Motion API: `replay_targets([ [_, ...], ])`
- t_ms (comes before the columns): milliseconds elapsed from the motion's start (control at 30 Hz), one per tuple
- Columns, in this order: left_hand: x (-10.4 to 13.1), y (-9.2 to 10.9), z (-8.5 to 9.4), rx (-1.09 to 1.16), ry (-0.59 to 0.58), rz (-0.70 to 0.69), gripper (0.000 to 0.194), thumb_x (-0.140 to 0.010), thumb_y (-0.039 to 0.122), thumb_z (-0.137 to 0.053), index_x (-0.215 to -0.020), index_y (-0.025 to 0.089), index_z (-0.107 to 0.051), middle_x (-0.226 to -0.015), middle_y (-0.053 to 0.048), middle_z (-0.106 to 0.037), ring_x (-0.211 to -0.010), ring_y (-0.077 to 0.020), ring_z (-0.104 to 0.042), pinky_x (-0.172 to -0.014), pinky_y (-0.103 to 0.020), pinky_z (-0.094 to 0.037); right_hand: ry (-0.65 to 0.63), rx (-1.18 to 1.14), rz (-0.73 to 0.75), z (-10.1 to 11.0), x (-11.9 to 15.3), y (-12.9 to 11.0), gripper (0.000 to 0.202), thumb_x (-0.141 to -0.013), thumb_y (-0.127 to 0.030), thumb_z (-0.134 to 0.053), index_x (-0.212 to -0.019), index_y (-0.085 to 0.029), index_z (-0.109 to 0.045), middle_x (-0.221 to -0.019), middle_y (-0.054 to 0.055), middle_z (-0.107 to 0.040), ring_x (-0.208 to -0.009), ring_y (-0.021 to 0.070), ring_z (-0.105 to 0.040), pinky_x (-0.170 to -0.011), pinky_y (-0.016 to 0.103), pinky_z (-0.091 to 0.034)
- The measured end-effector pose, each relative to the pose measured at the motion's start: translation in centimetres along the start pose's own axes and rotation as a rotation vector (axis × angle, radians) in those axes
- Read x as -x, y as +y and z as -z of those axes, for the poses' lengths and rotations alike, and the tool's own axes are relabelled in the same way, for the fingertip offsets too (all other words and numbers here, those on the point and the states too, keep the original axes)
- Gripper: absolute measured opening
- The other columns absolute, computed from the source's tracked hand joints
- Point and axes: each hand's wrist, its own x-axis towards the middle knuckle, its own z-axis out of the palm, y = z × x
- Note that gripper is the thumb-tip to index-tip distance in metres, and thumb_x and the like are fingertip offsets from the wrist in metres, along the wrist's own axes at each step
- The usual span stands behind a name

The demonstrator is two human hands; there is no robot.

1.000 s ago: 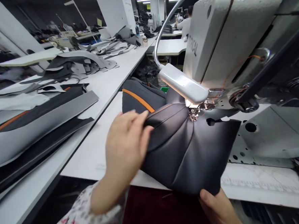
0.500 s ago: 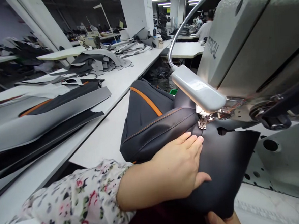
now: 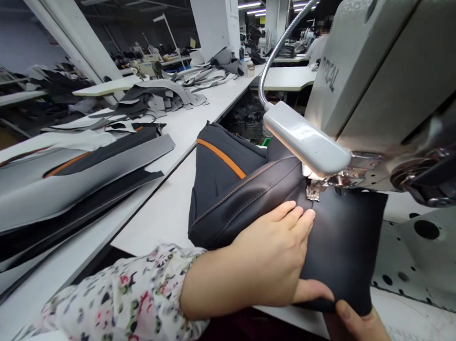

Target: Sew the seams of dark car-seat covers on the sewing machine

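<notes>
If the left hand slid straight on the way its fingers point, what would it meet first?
Probably the presser foot of the sewing machine: the left hand lies flat on the dark leather piece, fingertips just short of it.

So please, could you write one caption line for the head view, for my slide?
Left hand presses black leather piece flat at the sewing machine's presser foot; right hand grips its near edge.

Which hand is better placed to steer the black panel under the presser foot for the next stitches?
Probably the left hand: it lies flat on the black panel, fingertips just short of the presser foot. The right hand only pinches the panel's near edge from below.
</notes>
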Motion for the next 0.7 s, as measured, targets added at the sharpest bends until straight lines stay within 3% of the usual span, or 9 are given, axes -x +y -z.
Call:
replay_targets([
  [167,0.0,0.3,0.0,0.014,0.02,-0.006,0.085,-0.099,0.078,-0.037,-0.11,0.006,-0.079,-0.136,-0.022,-0.068,-0.125,-0.0343,-0.064,-0.117,-0.045,-0.039,-0.075,0.0,0.009,1.3,-1.6,-1.7,0.043,-0.084,-0.044,-0.078,-0.125,-0.033,-0.076,-0.122,0.013,-0.077,-0.119,0.038,-0.071,-0.113,0.06,-0.049],
  [300,0.1,0.4,0.0,0.005,-0.032,-0.024,0.09,-0.095,0.082,-0.041,-0.119,0.002,-0.075,-0.144,-0.026,-0.062,-0.132,-0.0363,-0.059,-0.123,-0.047,-0.033,0.05,0.016,0.083,-0.3,-2.1,-3.4,0.044,-0.078,-0.047,-0.083,-0.118,-0.029,-0.08,-0.122,0.014,-0.077,-0.124,0.0395,-0.068,-0.115,0.061,-0.047],
  [400,0.4,0.4,0.1,-0.017,-0.099,-0.031,0.095,-0.089,0.08,-0.056,-0.134,-0.003,-0.066,-0.152,-0.026,-0.055,-0.14,-0.037,-0.054,-0.127,-0.047,-0.03,0.149,0.027,0.145,-1.2,-2.7,-4.1,0.026,-0.077,-0.047,-0.085,-0.096,-0.029,-0.083,-0.113,0.011,-0.08,-0.124,0.036,-0.069,-0.12,0.056,-0.044],
  [500,0.7,0.4,0.0,-0.069,-0.131,-0.054,0.076,-0.094,0.054,-0.063,-0.145,-0.003,-0.057,-0.157,-0.023,-0.05,-0.143,-0.0349,-0.052,-0.127,-0.048,-0.032,0.169,0.022,0.138,-1.0,-3.5,-4.4,0.019,-0.079,-0.043,-0.084,-0.088,-0.028,-0.082,-0.111,0.01,-0.08,-0.124,0.0333,-0.069,-0.121,0.051,-0.043],
  [600,0.9,0.7,0.0,-0.14,-0.105,-0.076,0.057,-0.096,0.026,-0.052,-0.146,-0.001,-0.058,-0.157,-0.021,-0.052,-0.14,-0.0322,-0.056,-0.126,-0.047,-0.037,0.171,-0.044,0.107,-0.5,-4.5,-4.7,0.026,-0.079,-0.038,-0.085,-0.103,-0.027,-0.082,-0.125,0.009,-0.076,-0.131,0.0302,-0.065,-0.119,0.045,-0.047],
  [700,0.8,0.9,-0.2,-0.179,-0.066,-0.076,0.052,-0.096,0.02,-0.047,-0.141,-0.001,-0.062,-0.151,-0.021,-0.058,-0.135,-0.0309,-0.061,-0.122,-0.045,-0.042,0.169,-0.064,0.107,-0.3,-5.5,-5.1,0.035,-0.08,-0.037,-0.084,-0.113,-0.028,-0.08,-0.133,0.008,-0.073,-0.133,0.0288,-0.063,-0.117,0.043,-0.05],
])
